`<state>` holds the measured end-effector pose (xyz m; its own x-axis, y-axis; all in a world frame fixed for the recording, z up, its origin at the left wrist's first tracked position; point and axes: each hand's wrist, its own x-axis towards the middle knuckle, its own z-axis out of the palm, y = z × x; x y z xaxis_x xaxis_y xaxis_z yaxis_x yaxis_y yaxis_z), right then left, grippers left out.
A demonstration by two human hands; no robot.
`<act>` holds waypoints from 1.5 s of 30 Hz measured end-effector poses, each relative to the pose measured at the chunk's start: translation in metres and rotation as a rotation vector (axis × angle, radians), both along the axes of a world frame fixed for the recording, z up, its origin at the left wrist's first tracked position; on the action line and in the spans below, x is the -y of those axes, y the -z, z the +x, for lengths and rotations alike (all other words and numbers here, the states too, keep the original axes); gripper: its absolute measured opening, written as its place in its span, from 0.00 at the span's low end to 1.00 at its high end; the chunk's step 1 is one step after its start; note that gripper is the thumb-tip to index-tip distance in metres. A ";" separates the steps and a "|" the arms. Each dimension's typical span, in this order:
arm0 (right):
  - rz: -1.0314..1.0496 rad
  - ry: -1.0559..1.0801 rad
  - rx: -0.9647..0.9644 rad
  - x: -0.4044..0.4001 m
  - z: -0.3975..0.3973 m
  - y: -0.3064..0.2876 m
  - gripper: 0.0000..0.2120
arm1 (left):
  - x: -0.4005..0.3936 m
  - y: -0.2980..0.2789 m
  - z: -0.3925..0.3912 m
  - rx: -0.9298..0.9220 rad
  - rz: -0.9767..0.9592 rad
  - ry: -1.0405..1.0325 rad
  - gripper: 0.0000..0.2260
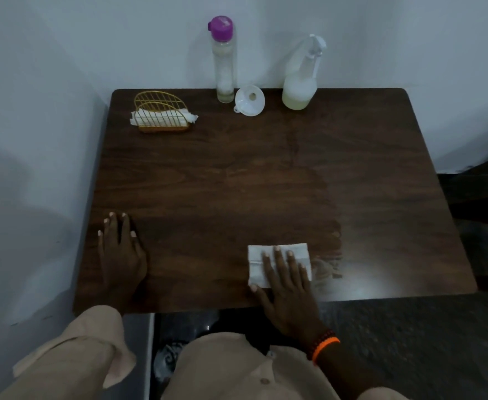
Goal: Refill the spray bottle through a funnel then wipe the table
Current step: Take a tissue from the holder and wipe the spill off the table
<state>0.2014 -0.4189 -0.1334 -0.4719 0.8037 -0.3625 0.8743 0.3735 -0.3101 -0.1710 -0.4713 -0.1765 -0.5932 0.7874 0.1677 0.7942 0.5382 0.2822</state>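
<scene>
The right hand (287,287) lies flat on a folded white tissue (277,262) near the lower edge of the desk (237,174), a little right of centre in the frame. Its grip is not closed around anything: the fingers are spread and pressed down on the paper, pinning it to the wood, with the thumb off the tissue's lower left corner. The wrist, wearing an orange band and dark beads, comes in from the bottom of the frame, so the forearm points up and slightly left.

Just right of the tissue sits a smeared wet patch (327,267), touching or nearly touching the paper's right edge; the glare there makes its extent hard to judge. That is probably where the next stroke must go: sideways to the right, across the tissue's longer side. The right hand is plainly the nearer one.

The left hand (121,249) rests open and flat at the lower left of the desk, holding nothing, likely bracing.

At the top of the frame, the spray bottle (302,79) stands upright with pale liquid inside, the white funnel (250,100) lying beside it and apart from it, so refilling looks finished.
</scene>
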 end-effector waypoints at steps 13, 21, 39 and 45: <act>-0.087 0.023 -0.025 0.026 -0.015 -0.013 0.40 | -0.001 -0.006 -0.003 0.119 -0.120 0.000 0.27; -0.054 -0.091 -0.118 0.041 -0.026 -0.013 0.33 | 0.009 -0.040 0.118 0.179 -0.047 0.543 0.23; 0.249 -0.316 -0.187 0.012 0.040 0.002 0.24 | 0.036 -0.018 0.204 0.148 -0.143 0.858 0.19; 0.254 -0.347 -0.181 0.023 0.053 0.007 0.21 | 0.043 -0.032 0.202 0.171 -0.116 0.929 0.19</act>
<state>0.2541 -0.4419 -0.1407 -0.7660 0.6399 -0.0621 0.6247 0.7180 -0.3069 0.0308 -0.5148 -0.1442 0.2693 0.9627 0.0275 0.8714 -0.2558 0.4185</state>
